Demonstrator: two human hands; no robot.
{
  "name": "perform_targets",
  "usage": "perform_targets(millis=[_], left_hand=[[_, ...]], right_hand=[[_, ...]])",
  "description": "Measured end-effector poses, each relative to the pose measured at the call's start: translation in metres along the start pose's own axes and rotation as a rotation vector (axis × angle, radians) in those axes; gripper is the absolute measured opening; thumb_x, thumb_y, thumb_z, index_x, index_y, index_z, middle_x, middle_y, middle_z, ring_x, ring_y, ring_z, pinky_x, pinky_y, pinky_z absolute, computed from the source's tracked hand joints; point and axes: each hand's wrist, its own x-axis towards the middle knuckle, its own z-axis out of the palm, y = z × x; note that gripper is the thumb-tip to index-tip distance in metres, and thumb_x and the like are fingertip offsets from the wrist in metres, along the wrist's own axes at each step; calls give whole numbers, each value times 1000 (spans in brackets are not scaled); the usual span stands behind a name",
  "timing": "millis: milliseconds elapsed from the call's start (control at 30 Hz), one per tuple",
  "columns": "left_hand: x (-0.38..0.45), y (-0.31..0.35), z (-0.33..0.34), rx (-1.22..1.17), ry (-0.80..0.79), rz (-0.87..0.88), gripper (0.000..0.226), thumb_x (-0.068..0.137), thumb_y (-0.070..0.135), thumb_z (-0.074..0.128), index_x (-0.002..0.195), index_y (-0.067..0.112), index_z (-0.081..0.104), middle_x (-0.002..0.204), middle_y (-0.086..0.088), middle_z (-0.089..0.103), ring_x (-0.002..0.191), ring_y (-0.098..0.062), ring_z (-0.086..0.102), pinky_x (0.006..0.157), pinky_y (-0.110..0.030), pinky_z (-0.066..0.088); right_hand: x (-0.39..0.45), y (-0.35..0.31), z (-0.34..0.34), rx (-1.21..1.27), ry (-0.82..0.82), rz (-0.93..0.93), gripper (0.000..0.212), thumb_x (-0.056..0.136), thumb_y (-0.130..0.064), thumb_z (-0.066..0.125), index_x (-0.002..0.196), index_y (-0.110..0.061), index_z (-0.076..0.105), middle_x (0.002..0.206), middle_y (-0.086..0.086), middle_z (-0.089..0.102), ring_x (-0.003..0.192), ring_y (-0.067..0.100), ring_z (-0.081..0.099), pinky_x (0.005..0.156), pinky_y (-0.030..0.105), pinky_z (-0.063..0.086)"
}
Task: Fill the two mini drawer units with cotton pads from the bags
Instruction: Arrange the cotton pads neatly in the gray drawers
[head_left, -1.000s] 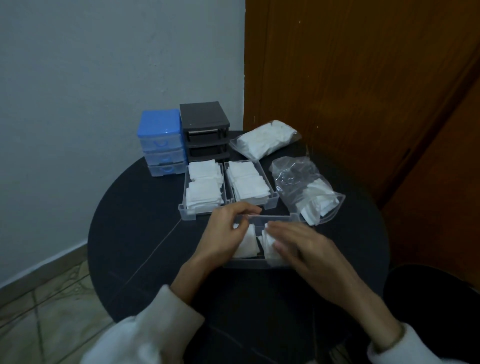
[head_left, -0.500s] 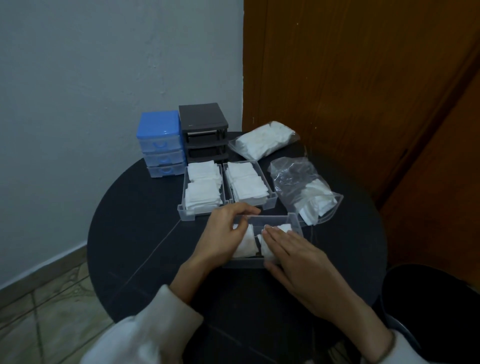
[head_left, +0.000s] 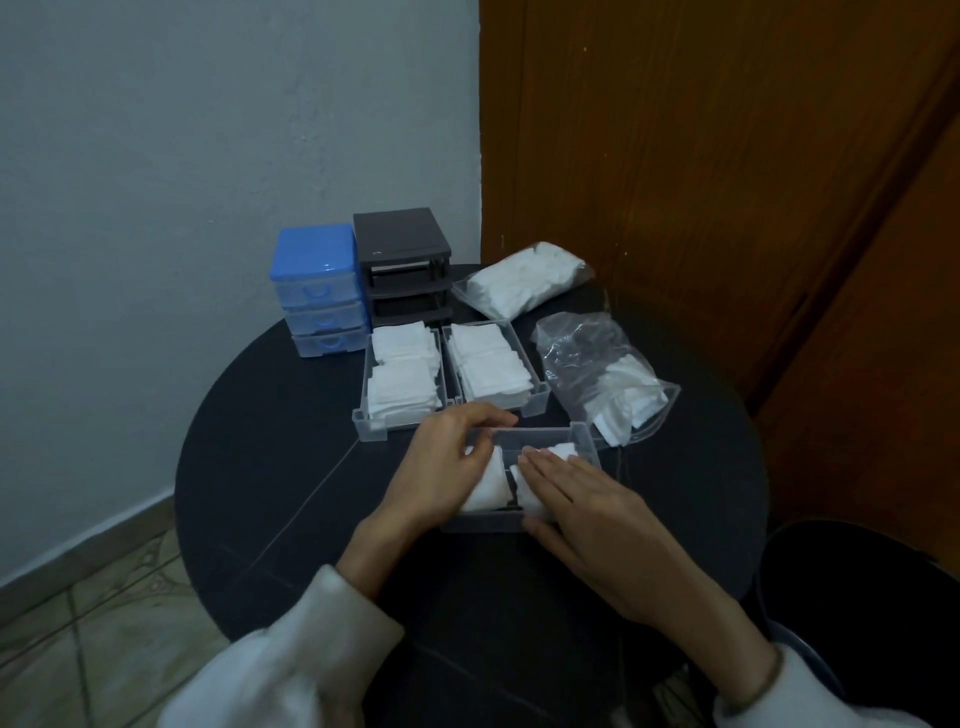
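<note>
A clear drawer (head_left: 582, 441) sits on the round black table (head_left: 260, 467) in front of me, with white cotton pads (head_left: 491, 480) inside. My left hand (head_left: 441, 467) grips the drawer's left wall, fingers curled over its far rim. My right hand (head_left: 587, 509) lies flat with straight fingers pressing on the pads in the drawer's right half. Two more drawers (head_left: 363, 415) (head_left: 540, 392), full of pads, stand just beyond. The blue drawer unit (head_left: 314, 288) and the dark grey unit (head_left: 402, 265), its slots empty, stand at the table's back.
A full bag of cotton pads (head_left: 524, 278) lies at the back right by the wooden door (head_left: 727, 156). A partly emptied open bag (head_left: 608, 379) lies right of the drawers. A grey wall (head_left: 208, 130) rises behind, and a dark seat (head_left: 857, 597) is at the lower right.
My right hand has flattened and slid forward over the pads in the near drawer. My left hand has stayed on the drawer's left side.
</note>
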Motion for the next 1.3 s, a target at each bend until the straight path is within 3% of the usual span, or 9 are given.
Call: perform_targets(millis=[100, 200, 267, 367, 500, 633, 833, 1033, 1300], left_hand=[[2, 0, -4, 60, -30, 26, 32, 90, 4, 51, 111, 20, 67, 111, 13, 66, 101, 7, 54, 85, 1, 36], [8, 5, -11, 128, -55, 75, 31, 90, 5, 52, 114, 20, 65, 117, 7, 65, 103, 6, 51, 85, 5, 30], [15, 14, -16, 155, -61, 109, 29, 91, 7, 52, 114, 20, 65, 118, 6, 64, 100, 7, 51, 82, 5, 30], [29, 32, -22, 159, -78, 150, 27, 93, 11, 51, 114, 20, 65, 115, 7, 65, 80, 12, 53, 71, 2, 35], [49, 54, -15, 149, -138, 195, 28, 94, 12, 49, 117, 21, 63, 116, 7, 65, 100, 1, 57, 81, -3, 38], [66, 68, 8, 180, -227, 243, 30, 93, 10, 50, 120, 17, 62, 123, 2, 61, 84, 4, 52, 72, 0, 34], [81, 74, 47, 200, -309, 259, 36, 93, 13, 52, 129, 14, 52, 137, -5, 49, 127, -16, 43, 97, -16, 26], [87, 67, 66, 213, -339, 242, 45, 92, 15, 56, 135, 10, 44, 139, -9, 46, 127, -20, 42, 94, -12, 24], [92, 54, 72, 117, -268, 170, 40, 90, 4, 53, 130, 10, 51, 130, -7, 56, 121, -15, 51, 94, -11, 33]], right_hand=[[1, 3, 0, 51, -15, -36, 60, 89, -46, 30, 135, -12, 50, 138, 3, 51, 127, 11, 48, 109, 30, 20], [2, 8, -4, 151, 0, -78, 72, 85, -52, 15, 145, -15, 32, 151, 0, 30, 139, 8, 27, 110, 20, -4], [2, 9, -4, 175, 22, -96, 75, 84, -54, 12, 147, -17, 27, 153, -1, 26, 141, 7, 22, 108, 17, -7], [1, 12, -2, 188, 22, -96, 73, 85, -54, 15, 147, -17, 29, 152, -2, 29, 140, 8, 25, 109, 19, -1], [0, 16, -12, 281, 40, -116, 68, 89, -54, 21, 146, -19, 30, 152, -5, 27, 139, 4, 21, 111, 18, 9], [-4, 31, -28, 349, 18, -35, 55, 96, -49, 29, 147, -26, 26, 153, -11, 24, 139, 2, 19, 114, 21, 16], [-13, 61, -35, 348, 169, 77, 33, 97, -30, 42, 130, -26, 47, 127, -10, 53, 111, 4, 48, 87, 19, 38], [-12, 88, -19, 381, 265, 244, 19, 94, -16, 48, 111, -21, 56, 109, -7, 57, 100, 9, 55, 81, 29, 47], [5, 88, 0, 493, 344, 398, 33, 93, -15, 53, 125, -18, 53, 117, -2, 57, 102, 10, 56, 87, 26, 47]])
